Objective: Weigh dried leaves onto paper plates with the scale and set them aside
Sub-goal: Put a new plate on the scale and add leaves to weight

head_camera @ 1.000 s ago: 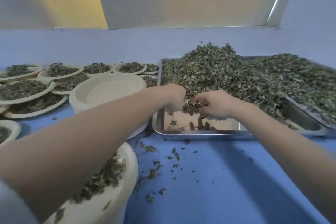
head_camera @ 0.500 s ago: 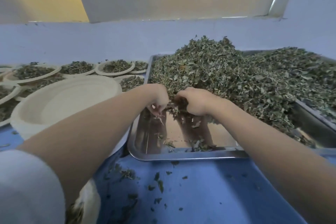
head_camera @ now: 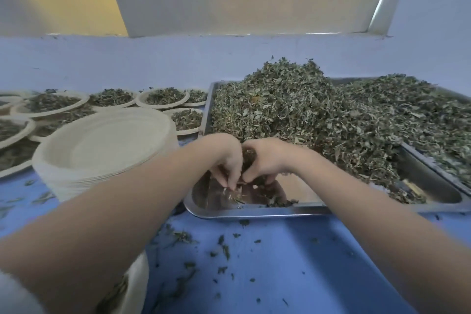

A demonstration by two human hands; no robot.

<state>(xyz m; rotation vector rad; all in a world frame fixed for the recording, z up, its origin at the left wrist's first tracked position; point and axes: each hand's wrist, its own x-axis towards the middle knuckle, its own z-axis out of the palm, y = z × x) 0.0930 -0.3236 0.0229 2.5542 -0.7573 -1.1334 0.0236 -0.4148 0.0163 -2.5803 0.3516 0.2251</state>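
Two bare hands met knuckle to knuckle over the near left corner of a shiny rectangular steel tray [head_camera: 254, 213], the left hand [head_camera: 225, 158] and right hand [head_camera: 267, 159] both curled downward around a shared clump of dried green leaves [head_camera: 248, 157], fingertips just above the bare metal floor. The large heap of dried leaves [head_camera: 293, 109] filled the rest of the tray up to its far and right rims, spilling toward a second steel tray [head_camera: 438, 158] touching it on the right. Just beside the tray's left edge stood a stack of empty off-white paper plates [head_camera: 107, 145]; behind it, filled paper plates of leaves [head_camera: 163, 97] crowded the far left against the pale wall. Another leaf-bearing paper plate [head_camera: 135, 285] lay under the left forearm. The blue tabletop [head_camera: 280, 267] nearer the camera held only scattered leaf crumbs.
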